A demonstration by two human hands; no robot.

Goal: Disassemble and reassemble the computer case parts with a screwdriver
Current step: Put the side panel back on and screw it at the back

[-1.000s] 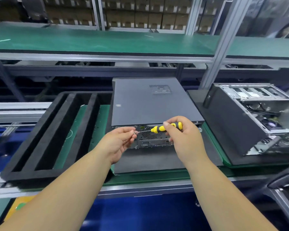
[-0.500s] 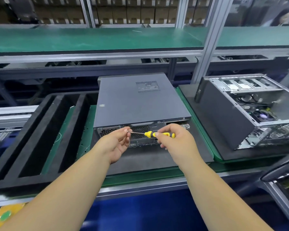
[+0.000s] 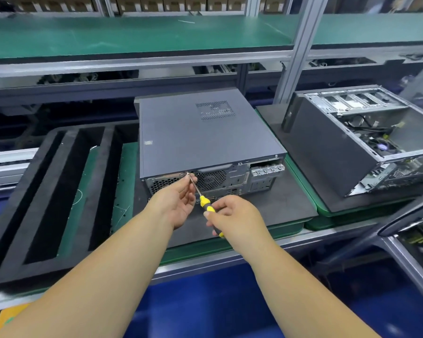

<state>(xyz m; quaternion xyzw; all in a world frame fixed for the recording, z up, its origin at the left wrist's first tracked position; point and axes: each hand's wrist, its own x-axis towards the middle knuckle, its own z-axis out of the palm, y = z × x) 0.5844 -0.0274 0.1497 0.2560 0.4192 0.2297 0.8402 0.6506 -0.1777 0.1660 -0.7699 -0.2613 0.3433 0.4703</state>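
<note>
Two hands engaged: screwdriver [image 3: 206, 205] handle clamped by right hand [image 3: 232, 215]; thin stiff shaft pinched by left hand [image 3: 178, 201] fingertips [image 3: 190, 178] at case screw [image 3: 187, 173]; handle grip advised.

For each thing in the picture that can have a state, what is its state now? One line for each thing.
closed computer case: lying flat, cover on, rear panel toward the person
screwdriver: tip at the rear panel's upper edge
left hand: fingers steady the shaft near the tip
right hand: grips the handle
second case: side open, insides showing
black foam tray: slots hold nothing
</note>
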